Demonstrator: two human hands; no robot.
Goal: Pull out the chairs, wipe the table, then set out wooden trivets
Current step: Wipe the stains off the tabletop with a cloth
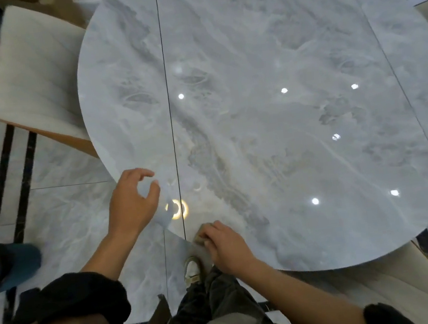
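Note:
A round grey marble table point(269, 116) fills the middle of the view, with a thin dark seam running down its left part. My right hand point(226, 244) presses a small tan cloth point(200, 235) against the table's near edge. Only a corner of the cloth shows past my fingers. My left hand point(132, 199) hovers over the table's left near rim with its fingers curled apart and nothing in them. No trivets are in view.
A cream upholstered chair point(33, 82) stands at the table's left, partly tucked under the rim. Another pale chair seat point(381, 284) shows under the near right edge. My shoe point(191, 269) stands by the table edge. A dark blurred shape point(6, 265) lies on the tiled floor at left.

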